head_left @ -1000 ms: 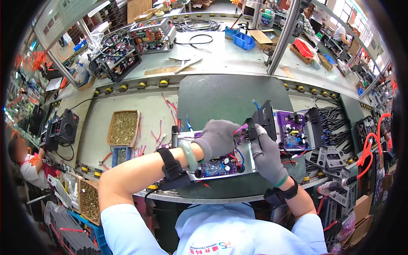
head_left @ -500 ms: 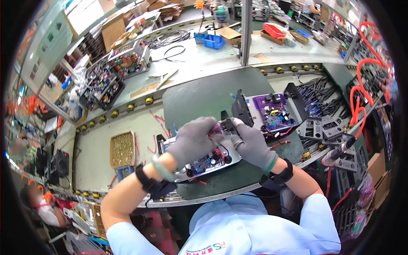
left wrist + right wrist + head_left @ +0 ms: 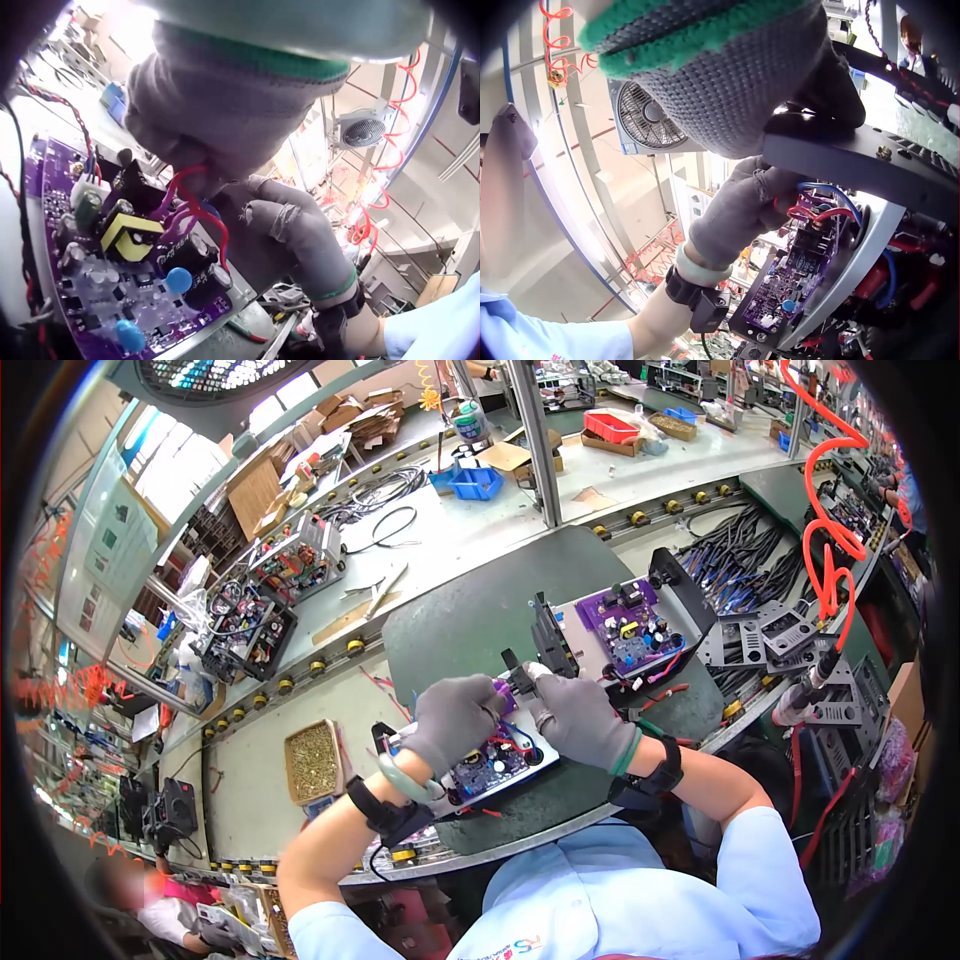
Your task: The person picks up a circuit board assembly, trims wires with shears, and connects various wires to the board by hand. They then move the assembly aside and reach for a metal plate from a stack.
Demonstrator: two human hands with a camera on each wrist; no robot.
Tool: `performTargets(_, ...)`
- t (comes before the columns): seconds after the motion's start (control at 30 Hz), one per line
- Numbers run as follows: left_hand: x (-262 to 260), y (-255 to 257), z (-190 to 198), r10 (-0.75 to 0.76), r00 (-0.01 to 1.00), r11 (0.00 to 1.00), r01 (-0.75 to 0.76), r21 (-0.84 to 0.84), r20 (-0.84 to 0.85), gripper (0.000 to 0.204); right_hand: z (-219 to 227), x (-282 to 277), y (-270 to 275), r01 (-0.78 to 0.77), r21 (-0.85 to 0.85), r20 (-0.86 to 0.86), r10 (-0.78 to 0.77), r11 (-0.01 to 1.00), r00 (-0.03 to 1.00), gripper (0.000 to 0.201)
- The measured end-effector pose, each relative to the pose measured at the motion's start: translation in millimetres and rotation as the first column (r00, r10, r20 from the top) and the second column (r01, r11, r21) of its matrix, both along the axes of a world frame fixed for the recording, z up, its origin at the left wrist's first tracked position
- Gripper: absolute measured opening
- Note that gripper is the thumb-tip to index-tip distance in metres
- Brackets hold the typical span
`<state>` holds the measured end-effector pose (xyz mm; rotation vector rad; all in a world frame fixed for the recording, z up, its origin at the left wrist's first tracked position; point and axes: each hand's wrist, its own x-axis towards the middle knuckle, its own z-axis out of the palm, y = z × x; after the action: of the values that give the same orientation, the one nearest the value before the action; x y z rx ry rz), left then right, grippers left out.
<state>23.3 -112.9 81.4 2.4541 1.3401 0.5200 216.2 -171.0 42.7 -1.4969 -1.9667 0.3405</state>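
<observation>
In the head view, my gloved left hand [image 3: 452, 722] is over a purple circuit board [image 3: 478, 772] set in a light metal tray. Its fingers pinch red and purple wires [image 3: 180, 214] that rise from the board, close to a black end panel [image 3: 516, 672]. My gloved right hand [image 3: 588, 728] grips that panel, which shows large in the right wrist view [image 3: 855, 159]. Capacitors and a yellow transformer [image 3: 129, 236] stand on the board in the left wrist view. The wire ends are hidden by the fingers.
A second unit with a purple board [image 3: 610, 618] and black end panels lies to the right on the green mat [image 3: 450, 605]. Grey perforated plates [image 3: 775, 635] and black cables [image 3: 740, 550] lie beyond it. A box of small brass-coloured parts [image 3: 313, 760] stands at left.
The head view has swung, so the bench appears turned. Both hands stay together at the black panel; the wire end that showed pink beyond the left fingers is now mostly covered.
</observation>
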Motion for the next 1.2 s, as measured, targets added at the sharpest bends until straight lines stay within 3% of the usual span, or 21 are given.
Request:
performTargets(0.17, 6.9, -2.3, 0.1, -0.03, 0.984, 0.976, 0.067, 0.208, -0.177, 0.017, 3.1, -0.5, -1.0, -0.011, -0.03, -0.048, 0.01, 0.999, 0.999, 0.049)
performTargets(0.27, 4.9, -0.5, 0.3, -0.095, 0.983, 0.974, 0.124, 0.189, -0.154, 0.016, -1.2, -0.3, 0.3, -0.012, -0.034, -0.019, 0.012, 0.999, 1.0, 0.049)
performTargets(0.4, 5.9, 5.9, -5.8, -0.073, 0.98, 0.975, 0.109, 0.193, -0.185, 0.014, 0.2, -5.6, -2.2, 0.03, 0.011, -0.053, -0.029, 0.999, 0.998, 0.049)
performTargets(0.47, 5.6, 16.7, -7.3, -0.236, 0.939, 0.933, 0.291, 0.21, -0.25, 0.013, -0.6, -4.9, -1.7, 0.01, 0.024, -0.039, -0.01, 1.0, 0.999, 0.047)
performTargets(0.5, 6.5, 24.6, -4.4, -0.241, 0.937, 0.932, 0.296, 0.21, -0.252, 0.013, -1.4, -4.7, -1.2, 0.016, 0.026, -0.041, -0.015, 1.0, 0.999, 0.047)
performTargets(0.57, 8.1, 40.3, 4.7, -0.383, 0.837, 0.896, 0.439, 0.062, -0.39, 0.011, -3.6, -6.8, -0.7, 0.022, 0.061, -0.058, -0.019, 0.998, 0.998, 0.043)
performTargets(0.67, 13.5, 45.2, 13.2, -0.411, 0.808, 0.896, 0.443, -0.025, -0.422, 0.011, -2.4, -8.6, 1.3, 0.027, 0.064, -0.013, -0.027, 0.998, 1.0, 0.04)
performTargets(0.73, 9.4, 34.2, 11.3, -0.367, 0.826, 0.909, 0.416, 0.025, -0.427, 0.011, -3.4, -9.7, 3.0, 0.024, 0.042, -0.048, -0.022, 0.999, 0.999, 0.038)
performTargets(0.8, 27.4, 25.7, 22.1, -0.373, 0.83, 0.89, 0.446, 0.092, -0.414, 0.012, -0.8, 0.3, 1.0, -0.062, 0.019, -0.088, 0.063, 0.998, 0.994, 0.049)
performTargets(0.83, 40.7, 14.0, 42.6, -0.307, 0.76, 0.933, 0.359, -0.024, -0.573, 0.014, 25.1, 9.6, -3.7, -0.147, -0.174, -0.105, 0.13, 0.974, 0.986, 0.048)
performTargets(0.87, 51.4, 9.1, 55.2, -0.242, 0.652, 0.965, 0.242, -0.105, -0.719, 0.017, 18.6, 19.9, -5.1, -0.182, -0.084, -0.149, 0.169, 0.98, 0.974, 0.043)
performTargets(0.9, 56.5, 9.5, 53.2, -0.243, 0.668, 0.957, 0.285, -0.059, -0.703, 0.033, 36.7, 35.9, -14.5, -0.132, 0.123, -0.161, 0.151, 0.984, 0.975, 0.042)
performTargets(0.93, 69.1, 5.5, 63.7, -0.252, 0.672, 0.949, 0.311, -0.043, -0.696, 0.033, 56.2, 53.4, -22.6, -0.089, 0.323, -0.172, 0.151, 0.942, 0.974, 0.04)
performTargets(1.0, 89.0, -14.0, 83.0, -0.136, 0.863, 0.986, 0.165, 0.016, -0.487, 0.06, 76.1, 107.9, -18.9, 0.23, 0.35, -0.248, -0.147, 0.908, 0.958, 0.042)
performTargets(1.03, 98.9, -6.9, 69.5, -0.141, 0.825, 0.989, 0.14, -0.044, -0.547, 0.086, 81.0, 138.1, -15.4, 0.401, 0.386, -0.178, -0.359, 0.831, 0.916, 0.041)
performTargets(1.07, 107.9, -4.6, 56.4, -0.142, 0.828, 0.988, 0.148, -0.033, -0.543, 0.086, 78.2, 166.6, -12.2, 0.541, 0.439, -0.114, -0.552, 0.718, 0.826, 0.041)
performTargets(1.13, 123.1, -4.9, 33.7, -0.126, 0.822, 0.992, 0.103, -0.071, -0.555, 0.094, 30.3, 214.3, 6.0, 0.593, 0.004, -0.013, -0.593, 0.805, 0.805, 0.03)
performTargets(1.2, 117.6, -9.9, 18.9, -0.069, 0.847, 0.995, 0.098, 0.028, -0.528, 0.094, -26.0, 201.0, 9.8, 0.656, -0.008, 0.019, -0.655, 0.755, 0.755, 0.031)
